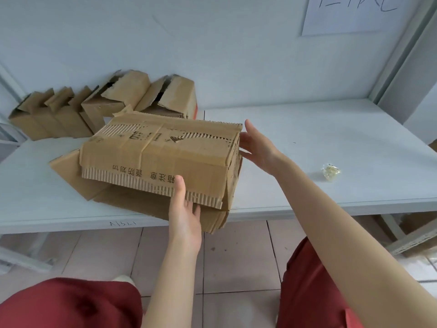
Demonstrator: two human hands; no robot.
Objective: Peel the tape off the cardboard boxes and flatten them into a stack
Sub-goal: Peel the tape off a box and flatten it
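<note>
Head view looks down on a white table (331, 129) set against a pale wall (212, 43). A flattened box (160, 152) sits in the middle of the picture, its top face torn in strips so the ribbed core shows, with printed characters reading upside down. The left hand (185, 209) grips the box at its near edge, towards the right corner: the thumb lies on top and the fingers curl underneath. The right hand (257, 147) is wide and flat, fingers straight, its palm turned towards the right end of the box and the fingertips at that edge; whether they press on it I cannot tell. The box lies tilted over a stack (71, 169) of flattened cardboard that rests on the table, pokes out to the left and overhangs the front edge below the left hand. At the back left, along the wall, stands a row of open boxes (94, 107) with their flaps up, well apart from both hands. A crumpled tape wad (331, 171), clear and yellowish, lies on the table to the right, apart from the box. A paper sheet (354, 15) with handwritten strokes hangs on the wall at the upper right. Below the table are a pinkish tiled floor (236, 256) and the person's red trousers (71, 304)
</note>
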